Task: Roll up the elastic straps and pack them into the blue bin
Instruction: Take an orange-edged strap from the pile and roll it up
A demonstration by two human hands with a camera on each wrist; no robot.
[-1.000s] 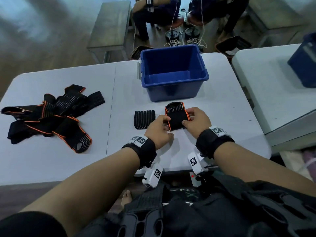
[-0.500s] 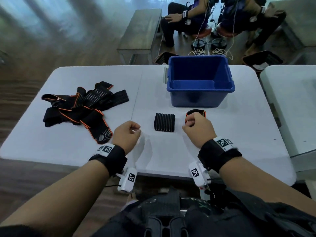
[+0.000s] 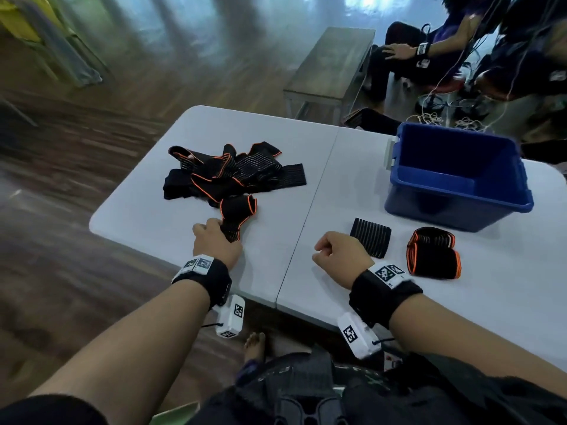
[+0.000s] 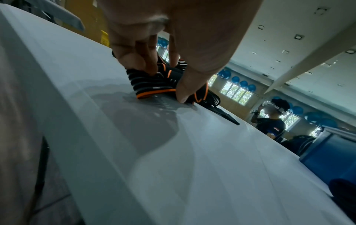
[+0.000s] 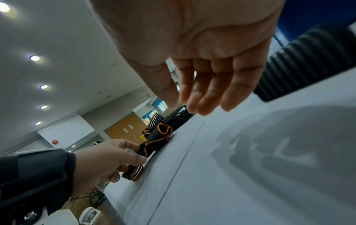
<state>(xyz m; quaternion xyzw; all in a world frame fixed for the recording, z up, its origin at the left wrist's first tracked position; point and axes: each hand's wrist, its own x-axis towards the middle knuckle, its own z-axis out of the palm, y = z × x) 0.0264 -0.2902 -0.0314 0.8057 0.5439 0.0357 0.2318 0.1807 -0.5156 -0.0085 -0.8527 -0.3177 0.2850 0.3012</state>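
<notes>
1. Now the left hand [image 3: 216,245] pinches the near end of a loose black elastic strap with orange edging [image 3: 237,214], at the near edge of the tangled pile of black and orange straps [image 3: 228,173] on the left half of the white folding table [image 3: 306,265]. The left wrist view shows the thumb and fingers [image 4: 134,59] closed on the ribbed end, pressed to the tabletop.
2. Changed since half a second ago: that hand was a bare fist short of the pile; it has reached the pile and taken a strap. The right hand [image 3: 339,256] has let go of the rolled black strap with orange trim [image 3: 432,256], which lies on the table just beside it.
3. Right hand holds nothing; fingers hang loosely curled above the table in the right wrist view.
4. Meaning, as I judge it: one roll is finished and parked, a new strap is being started. Packing has not begun.
5. A rolled plain black ribbed strap [image 3: 371,240] sits between the right hand and the blue plastic bin [image 3: 460,179], near the bin's front wall.
6. Hard to make out: the number of straps in the tangle; the near part of the bin floor, hidden by its wall; background blurred.
</notes>
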